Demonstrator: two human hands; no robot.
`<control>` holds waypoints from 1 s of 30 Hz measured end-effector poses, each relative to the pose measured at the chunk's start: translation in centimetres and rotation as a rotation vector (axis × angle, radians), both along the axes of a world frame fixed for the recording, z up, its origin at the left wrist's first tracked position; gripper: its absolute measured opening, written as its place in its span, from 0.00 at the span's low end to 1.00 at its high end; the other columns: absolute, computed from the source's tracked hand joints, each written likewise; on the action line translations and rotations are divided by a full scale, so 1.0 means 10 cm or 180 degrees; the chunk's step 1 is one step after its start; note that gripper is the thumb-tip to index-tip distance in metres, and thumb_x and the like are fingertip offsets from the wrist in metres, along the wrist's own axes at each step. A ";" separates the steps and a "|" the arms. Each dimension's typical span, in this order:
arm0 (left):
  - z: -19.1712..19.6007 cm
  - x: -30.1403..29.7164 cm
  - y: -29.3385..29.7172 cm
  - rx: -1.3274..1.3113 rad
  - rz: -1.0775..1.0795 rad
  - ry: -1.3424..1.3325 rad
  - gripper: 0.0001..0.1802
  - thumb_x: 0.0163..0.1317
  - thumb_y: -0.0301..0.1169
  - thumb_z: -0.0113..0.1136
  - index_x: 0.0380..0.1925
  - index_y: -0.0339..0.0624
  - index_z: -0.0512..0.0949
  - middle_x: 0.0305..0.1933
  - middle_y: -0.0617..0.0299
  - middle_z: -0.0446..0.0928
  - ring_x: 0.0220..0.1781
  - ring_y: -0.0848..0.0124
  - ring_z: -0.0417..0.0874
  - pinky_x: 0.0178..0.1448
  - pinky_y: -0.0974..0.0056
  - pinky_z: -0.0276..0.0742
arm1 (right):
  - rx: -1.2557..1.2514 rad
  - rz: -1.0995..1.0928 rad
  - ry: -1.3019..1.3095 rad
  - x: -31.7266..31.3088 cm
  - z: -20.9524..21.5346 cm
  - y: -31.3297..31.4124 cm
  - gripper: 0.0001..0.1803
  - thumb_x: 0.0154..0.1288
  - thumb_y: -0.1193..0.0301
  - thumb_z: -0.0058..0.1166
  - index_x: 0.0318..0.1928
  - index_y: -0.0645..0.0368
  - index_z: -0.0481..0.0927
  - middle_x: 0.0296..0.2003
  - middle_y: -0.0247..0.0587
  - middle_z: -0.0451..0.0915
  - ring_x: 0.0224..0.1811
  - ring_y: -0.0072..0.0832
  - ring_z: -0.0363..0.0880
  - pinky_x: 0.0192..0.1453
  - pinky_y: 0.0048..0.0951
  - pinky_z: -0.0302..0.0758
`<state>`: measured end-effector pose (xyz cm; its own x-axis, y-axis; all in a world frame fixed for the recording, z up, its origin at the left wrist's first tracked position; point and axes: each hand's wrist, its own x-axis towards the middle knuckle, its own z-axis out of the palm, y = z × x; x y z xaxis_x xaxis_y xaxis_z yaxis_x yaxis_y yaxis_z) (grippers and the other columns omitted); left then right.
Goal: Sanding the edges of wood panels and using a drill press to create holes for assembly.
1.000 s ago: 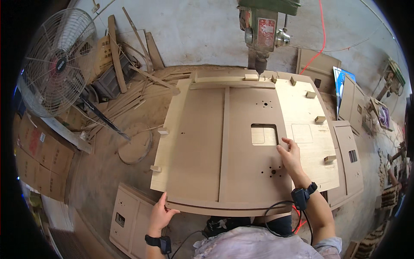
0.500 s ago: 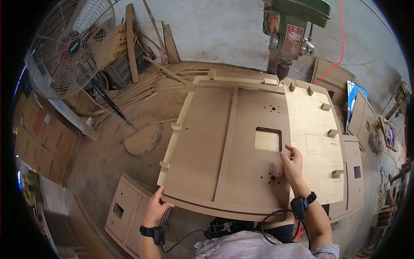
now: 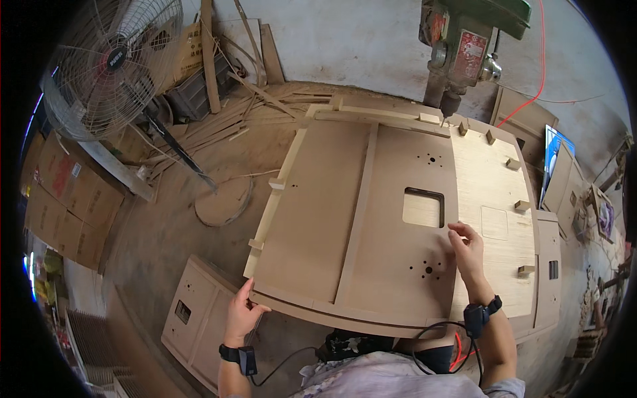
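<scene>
A large brown panel (image 3: pixel 318 199) with a raised dividing strip, a rectangular cutout and clusters of round holes lies on a pale plywood board (image 3: pixel 494 172). My left hand (image 3: pixel 243 317) grips the panel's near left corner, fingers along the side and thumb at the front edge. By the panel's right edge, just below the cutout, is my right hand (image 3: pixel 468 255). Its fingers are loosely bent and apart, holding nothing. Whether its fingertips touch the panel I cannot tell. Small wooden blocks (image 3: pixel 513 163) stand along the plywood's right side.
A green drill press (image 3: pixel 464 53) stands over the plywood's far edge. To the left are a caged fan (image 3: pixel 114 63) on a pole and stacked cartons (image 3: pixel 70 199). Another brown panel (image 3: pixel 199 318) leans low at the left. Wood strips (image 3: pixel 265 109) litter the far floor.
The whole view has shifted slightly. My right hand has moved a little to the right relative to the panel's edge. The left hand stays at the corner, and the panel keeps its place on the plywood.
</scene>
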<state>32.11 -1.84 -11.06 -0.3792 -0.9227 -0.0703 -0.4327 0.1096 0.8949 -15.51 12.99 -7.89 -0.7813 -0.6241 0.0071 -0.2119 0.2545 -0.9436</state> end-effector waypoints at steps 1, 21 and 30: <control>0.01 0.01 0.01 0.0018 0.0057 0.0009 0.41 0.44 0.22 0.71 0.62 0.38 0.65 0.53 0.50 0.76 0.40 0.72 0.81 0.40 0.68 0.78 | 0.0021 0.0023 -0.0021 -0.01 -0.04 -0.01 0.15 0.58 0.67 0.57 0.43 0.61 0.82 0.36 0.46 0.77 0.41 0.29 0.74 0.44 0.28 0.72; -0.14 -0.16 0.15 -0.0319 0.0432 0.0436 0.34 0.47 0.26 0.70 0.58 0.41 0.71 0.42 0.58 0.80 0.31 0.73 0.81 0.36 0.71 0.77 | 0.0614 0.0466 0.0520 0.00 0.10 -0.04 0.14 0.58 0.67 0.54 0.35 0.69 0.80 0.34 0.40 0.77 0.28 0.25 0.72 0.34 0.23 0.71; 0.76 -0.43 0.18 -0.2207 -0.0826 -0.2500 0.40 0.43 0.32 0.71 0.59 0.41 0.66 0.65 0.51 0.63 0.66 0.49 0.63 0.66 0.51 0.63 | 0.0865 0.0744 0.0506 -0.08 0.26 -0.12 0.24 0.53 0.56 0.55 0.35 0.68 0.82 0.26 0.49 0.82 0.31 0.35 0.82 0.40 0.31 0.77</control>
<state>27.77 -0.05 -3.45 -0.6456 -0.7529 0.1279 -0.7493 0.6568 0.0849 -16.33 11.76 -5.28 -0.6203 -0.7809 -0.0734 -0.4319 0.4182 -0.7991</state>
